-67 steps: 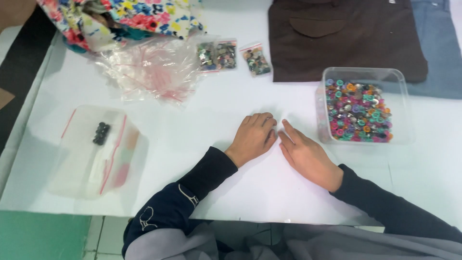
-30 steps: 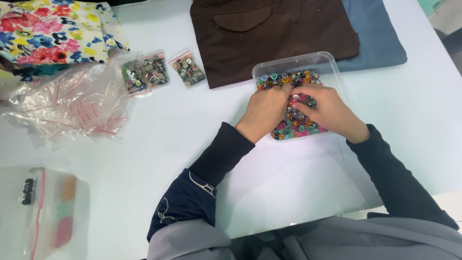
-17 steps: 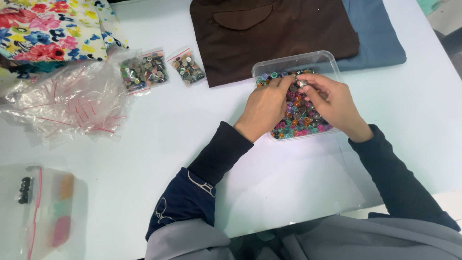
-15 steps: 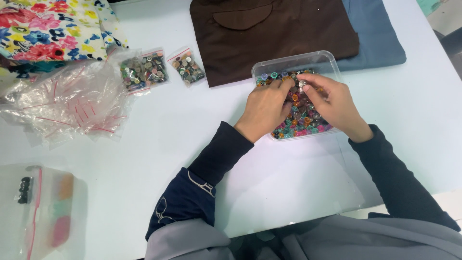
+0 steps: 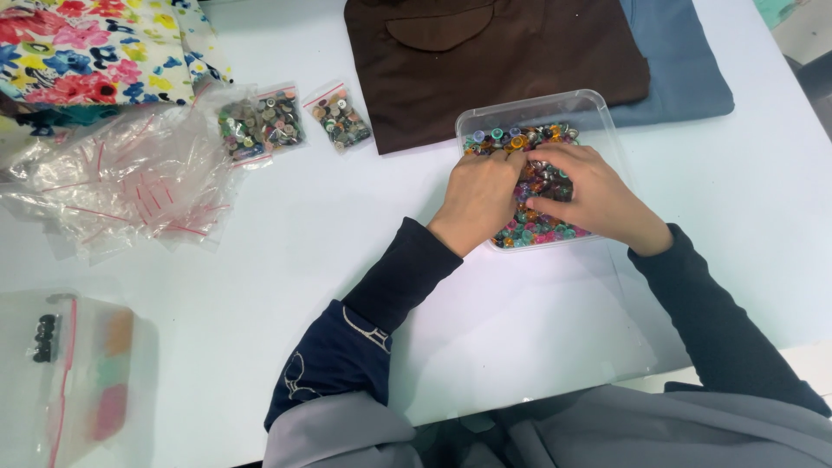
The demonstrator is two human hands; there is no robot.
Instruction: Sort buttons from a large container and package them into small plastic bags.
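Hands: left hand [image 5: 479, 192] and right hand [image 5: 589, 195] both sit in the tray [image 5: 598, 108] now; a couple of seconds back they lay flat on the table [image 5: 347, 225].
Grip: fingers curl down into the buttons [image 5: 542, 230]; whether either pinches one, I cannot tell.
Change: right hand, lifted a moment ago, has dropped back among the buttons, so sorting through them goes on.
Tray: clear, rectangular, just below the brown cloth [image 5: 503, 52].
Packages: two small bags [image 5: 299, 117] of buttons, upper left; empty bags [image 5: 130, 182] heaped beside them; a big pouch [image 5: 74, 373] at lower left.
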